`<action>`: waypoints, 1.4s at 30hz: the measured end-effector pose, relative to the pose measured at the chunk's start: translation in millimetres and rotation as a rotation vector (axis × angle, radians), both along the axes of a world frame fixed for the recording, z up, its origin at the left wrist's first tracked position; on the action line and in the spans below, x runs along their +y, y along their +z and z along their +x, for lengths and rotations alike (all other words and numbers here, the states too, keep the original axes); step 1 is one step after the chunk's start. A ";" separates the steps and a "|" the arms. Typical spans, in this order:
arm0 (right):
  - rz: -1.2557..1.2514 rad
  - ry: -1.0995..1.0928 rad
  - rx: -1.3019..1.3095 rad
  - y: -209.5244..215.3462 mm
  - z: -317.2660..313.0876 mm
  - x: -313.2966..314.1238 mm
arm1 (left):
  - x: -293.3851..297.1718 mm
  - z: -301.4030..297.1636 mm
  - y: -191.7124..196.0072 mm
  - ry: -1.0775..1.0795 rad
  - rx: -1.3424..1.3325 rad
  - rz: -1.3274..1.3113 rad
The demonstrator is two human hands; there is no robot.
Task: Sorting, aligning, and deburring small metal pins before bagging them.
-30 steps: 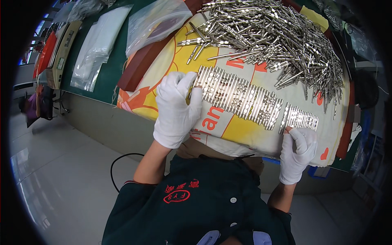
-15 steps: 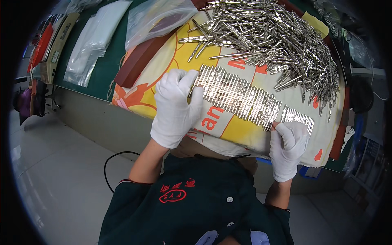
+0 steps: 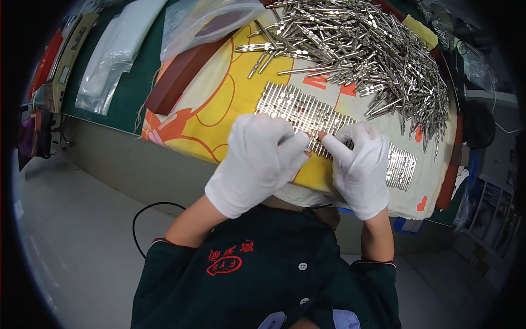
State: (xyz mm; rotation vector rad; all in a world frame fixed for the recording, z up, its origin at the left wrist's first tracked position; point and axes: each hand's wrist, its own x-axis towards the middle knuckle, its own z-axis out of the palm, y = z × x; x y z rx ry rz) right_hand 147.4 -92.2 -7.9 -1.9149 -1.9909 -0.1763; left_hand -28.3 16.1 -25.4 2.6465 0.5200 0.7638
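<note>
A row of slim silver metal rods, with stepped collars along them, lies side by side on a printed cloth. My left hand, in a white glove with bare fingertips, curls over the row's near edge, its fingertips closed on rods near the middle. Just right of it, my gloved right hand is bent over the same row, thumb and fingers drawn together at the rods, almost meeting the left. Part of the row is hidden beneath both hands. A shorter group of rods shows right of my right hand.
A large tangled heap of similar rods covers the far right. A dark red bar borders the cloth at left. Clear plastic bags lie on the green tabletop beyond it. A yellow piece sits behind the heap.
My left hand has moved right and nearer from the row's left end. My right hand has moved left from the gap between the groups, so both now meet mid-row.
</note>
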 end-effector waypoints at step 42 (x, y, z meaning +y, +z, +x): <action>-0.009 -0.040 -0.106 8.6 39.4 -33.0 | -1.3 -1.8 -5.9 -0.076 -0.002 0.008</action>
